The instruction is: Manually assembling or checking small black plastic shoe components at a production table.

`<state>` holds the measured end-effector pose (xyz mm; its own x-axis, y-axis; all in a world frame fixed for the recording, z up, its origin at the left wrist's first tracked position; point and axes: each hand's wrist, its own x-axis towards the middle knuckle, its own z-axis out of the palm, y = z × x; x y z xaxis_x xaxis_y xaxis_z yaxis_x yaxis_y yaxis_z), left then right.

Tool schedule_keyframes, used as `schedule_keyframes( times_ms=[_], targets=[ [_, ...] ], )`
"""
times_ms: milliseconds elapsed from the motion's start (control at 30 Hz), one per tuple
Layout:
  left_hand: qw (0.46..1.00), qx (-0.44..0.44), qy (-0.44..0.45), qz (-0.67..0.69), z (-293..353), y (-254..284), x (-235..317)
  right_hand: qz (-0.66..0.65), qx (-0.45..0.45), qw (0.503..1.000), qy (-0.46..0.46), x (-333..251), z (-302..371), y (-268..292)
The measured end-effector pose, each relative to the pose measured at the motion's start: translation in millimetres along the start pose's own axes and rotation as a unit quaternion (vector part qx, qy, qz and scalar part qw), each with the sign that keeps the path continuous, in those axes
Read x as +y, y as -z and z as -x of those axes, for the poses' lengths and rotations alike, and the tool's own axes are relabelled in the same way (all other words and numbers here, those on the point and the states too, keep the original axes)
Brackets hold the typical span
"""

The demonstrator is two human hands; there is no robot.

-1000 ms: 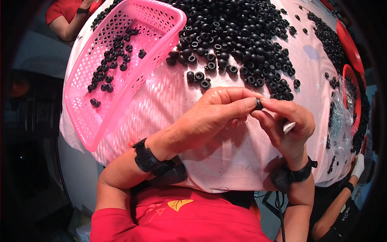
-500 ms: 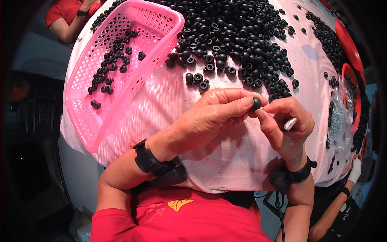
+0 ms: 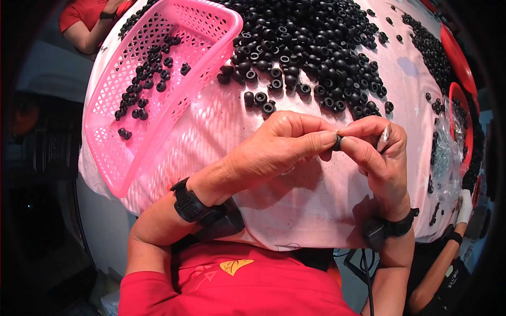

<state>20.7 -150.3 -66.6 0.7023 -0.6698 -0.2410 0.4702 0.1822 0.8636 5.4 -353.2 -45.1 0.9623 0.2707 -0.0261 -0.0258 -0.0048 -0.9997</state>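
Between the fingertips of both hands is a small round black rubber piece (image 3: 337, 142), mostly covered by the fingers. My left hand (image 3: 284, 142) pinches it with thumb and forefinger. From the other side, my right hand (image 3: 377, 152) grips it with thumb and forefinger. A small silvery tool (image 3: 384, 138), its kind unclear, is tucked among the right hand's fingers. Just beyond the hands spreads a big heap of similar black pieces (image 3: 311, 42), ball-shaped with ring-like open ends. A pink perforated plastic basket (image 3: 182, 113) at the left holds several of these pieces (image 3: 142, 87).
A pale pink cloth (image 3: 284, 221) covers the table. Red trays (image 3: 457, 60), more black pieces and a clear plastic bag (image 3: 445, 152) lie along the right edge. Another person's arm (image 3: 84, 34) is at the far left; a gloved hand (image 3: 465, 206) is at the right.
My right hand has closed its thumb and forefinger onto the black rubber piece, which now shows less. The silvery tool has tilted upward among the right fingers.
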Motion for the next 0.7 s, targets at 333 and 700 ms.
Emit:
schedule_keyframes(
  times_ms=[333,700],
  targets=[
    [1.000,-0.019,0.021,-0.011,-1.6,-5.2,-0.2,-0.101,-0.019,0.991,-0.087,-3.0,-0.9,3.1],
    [0.996,-0.061,0.001,0.059,-2.3,0.9,-5.1,-0.117,-0.038,0.991,-0.050,1.7,0.1,2.9]
  ],
)
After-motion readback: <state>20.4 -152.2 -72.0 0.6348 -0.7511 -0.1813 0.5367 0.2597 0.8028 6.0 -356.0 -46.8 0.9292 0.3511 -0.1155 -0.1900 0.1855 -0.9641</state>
